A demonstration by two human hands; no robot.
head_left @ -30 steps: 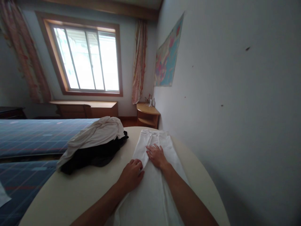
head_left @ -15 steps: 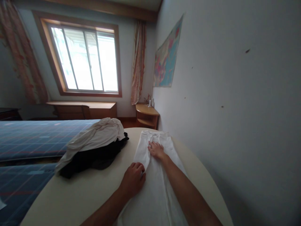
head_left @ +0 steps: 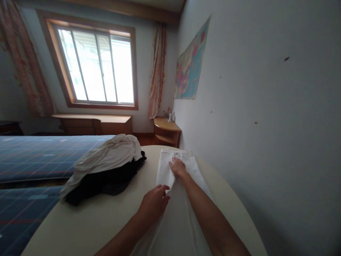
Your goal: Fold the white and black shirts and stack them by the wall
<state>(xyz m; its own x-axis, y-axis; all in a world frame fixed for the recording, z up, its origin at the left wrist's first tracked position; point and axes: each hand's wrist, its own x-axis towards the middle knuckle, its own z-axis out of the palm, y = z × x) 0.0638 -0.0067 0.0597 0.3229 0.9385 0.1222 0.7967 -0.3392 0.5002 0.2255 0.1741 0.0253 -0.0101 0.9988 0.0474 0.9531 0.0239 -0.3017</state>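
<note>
A white garment (head_left: 183,213) that looks like trousers lies lengthwise on the round cream table (head_left: 106,224), its waistband at the far end. My right hand (head_left: 177,167) rests on its upper part, palm down and fingers spread. Closer to me, my left hand (head_left: 156,201) is at the garment's left side. Its thumb and forefinger are apart, beside a raised fold in the cloth. My left forearm crosses the garment's left edge.
A heap of clothes, a greyish-white one (head_left: 114,153) over a black one (head_left: 103,186), lies at the table's left edge. Beyond is a bed with a blue plaid cover (head_left: 39,153). A wall (head_left: 279,160) stands close on the right, and a corner shelf (head_left: 166,123) is behind.
My left hand has shifted slightly right, and its fingers have straightened from a curl. My right hand has moved a little to the right on the cloth. The fold between them has shifted rightward.
</note>
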